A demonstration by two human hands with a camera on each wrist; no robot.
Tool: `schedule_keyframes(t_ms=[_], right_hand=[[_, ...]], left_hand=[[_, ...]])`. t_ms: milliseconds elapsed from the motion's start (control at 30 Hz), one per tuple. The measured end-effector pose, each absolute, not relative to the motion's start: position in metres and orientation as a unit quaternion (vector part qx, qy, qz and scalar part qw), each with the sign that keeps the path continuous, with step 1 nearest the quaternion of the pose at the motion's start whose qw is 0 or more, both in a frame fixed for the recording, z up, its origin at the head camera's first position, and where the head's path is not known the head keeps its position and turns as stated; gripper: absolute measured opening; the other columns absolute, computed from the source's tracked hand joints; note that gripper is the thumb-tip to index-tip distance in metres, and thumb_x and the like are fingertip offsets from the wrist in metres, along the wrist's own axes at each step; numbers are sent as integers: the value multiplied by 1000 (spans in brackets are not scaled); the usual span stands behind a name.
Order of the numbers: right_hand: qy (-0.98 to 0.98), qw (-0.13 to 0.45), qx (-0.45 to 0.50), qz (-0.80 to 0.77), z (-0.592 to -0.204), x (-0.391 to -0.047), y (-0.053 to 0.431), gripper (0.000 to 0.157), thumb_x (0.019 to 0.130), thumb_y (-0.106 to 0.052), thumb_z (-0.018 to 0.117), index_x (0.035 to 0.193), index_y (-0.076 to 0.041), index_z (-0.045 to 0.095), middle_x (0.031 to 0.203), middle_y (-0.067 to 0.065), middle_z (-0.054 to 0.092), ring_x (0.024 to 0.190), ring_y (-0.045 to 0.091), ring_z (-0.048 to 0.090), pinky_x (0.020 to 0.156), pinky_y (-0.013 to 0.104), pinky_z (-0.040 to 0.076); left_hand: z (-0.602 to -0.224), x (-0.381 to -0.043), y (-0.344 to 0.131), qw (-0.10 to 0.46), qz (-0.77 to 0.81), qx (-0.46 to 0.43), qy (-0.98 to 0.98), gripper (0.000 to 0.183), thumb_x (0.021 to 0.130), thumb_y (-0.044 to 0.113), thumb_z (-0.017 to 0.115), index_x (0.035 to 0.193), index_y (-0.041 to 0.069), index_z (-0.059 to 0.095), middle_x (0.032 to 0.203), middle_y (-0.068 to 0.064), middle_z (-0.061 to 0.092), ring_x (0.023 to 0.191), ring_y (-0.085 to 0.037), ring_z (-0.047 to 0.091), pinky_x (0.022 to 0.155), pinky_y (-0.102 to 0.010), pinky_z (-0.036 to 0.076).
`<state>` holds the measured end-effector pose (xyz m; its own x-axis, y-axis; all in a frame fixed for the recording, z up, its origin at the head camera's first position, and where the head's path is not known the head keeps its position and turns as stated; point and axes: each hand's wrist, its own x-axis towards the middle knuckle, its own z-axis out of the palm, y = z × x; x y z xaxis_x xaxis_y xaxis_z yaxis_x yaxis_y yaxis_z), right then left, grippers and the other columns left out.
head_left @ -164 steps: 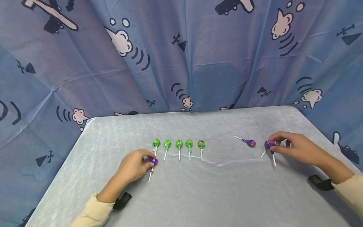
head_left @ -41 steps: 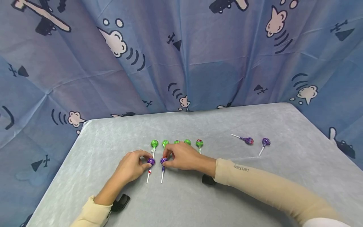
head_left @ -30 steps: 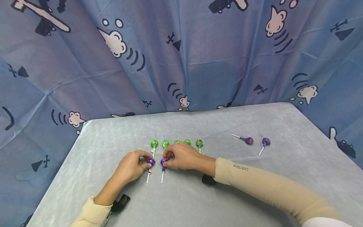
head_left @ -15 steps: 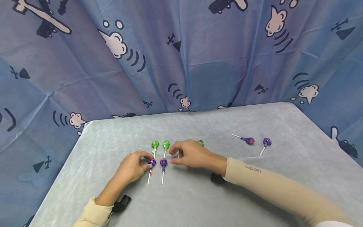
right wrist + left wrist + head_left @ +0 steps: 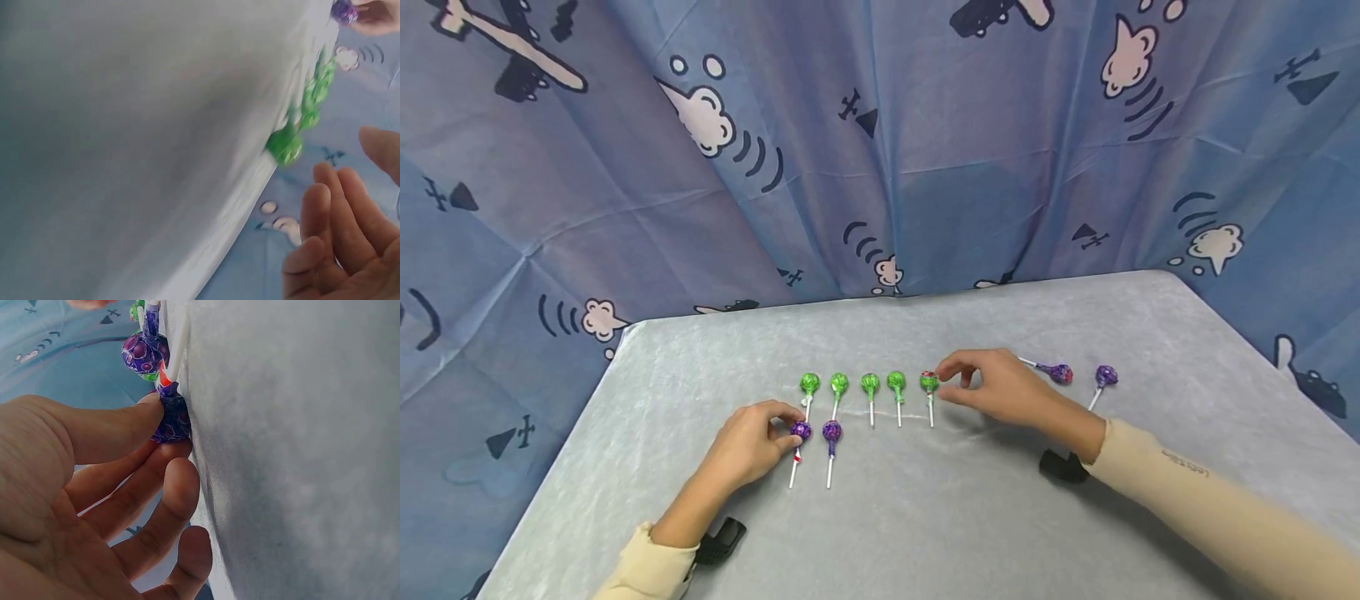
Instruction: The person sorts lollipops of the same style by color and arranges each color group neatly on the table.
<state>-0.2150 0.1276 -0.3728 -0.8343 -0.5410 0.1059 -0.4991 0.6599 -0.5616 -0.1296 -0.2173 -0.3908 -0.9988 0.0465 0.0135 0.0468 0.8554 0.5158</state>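
Observation:
Between thumb and fingers, my left hand (image 5: pixel 750 446) pinches the head of a purple-wrapped lollipop (image 5: pixel 173 419) that lies on the table. Just right of it lies a second purple lollipop (image 5: pixel 831 431), stick toward me. My right hand (image 5: pixel 1000 387) is off the table's middle with thumb and fingers apart, holding nothing. Closest to its fingertips is the rightmost lollipop of a green row, a green and red one (image 5: pixel 929 382). Farther right lie two more purple lollipops, one sideways (image 5: pixel 1060 373) and one with its stick toward me (image 5: pixel 1106 377), its stick partly behind the right arm.
Several green lollipops (image 5: pixel 870 382) form a row across the table, heads away from me. A pale grey cloth covers the table (image 5: pixel 880 533). Behind its far edge hangs a blue patterned curtain (image 5: pixel 970 208).
My right hand brought a purple lollipop from the right side to beside the left hand's one, let it go and moved back rightward, fingers apart. The left hand keeps its pinch.

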Motion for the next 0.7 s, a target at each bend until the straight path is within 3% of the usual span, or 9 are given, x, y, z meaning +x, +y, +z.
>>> schedule_keyframes(t_ms=[400,700], right_hand=[[932,-1,-255,-258,-377,-215,191,34,91,-40,71,118,-20,69,111,-5,74,91,11,61,73,29,46],[948,-37,-226,-222,-373,-213,240,31,89,-34,75,115,-17,70,101,-3,73,80,10,58,62,24,45]], left_hand=[[-393,-131,-217,1,-270,-22,-963,21,81,16,81,101,21,76,74,5,62,64,-9,50,58,-29,37],[-393,-130,-218,4,-270,-24,-963,21,81,14,81,101,21,76,77,6,64,64,-8,50,58,-29,38]])
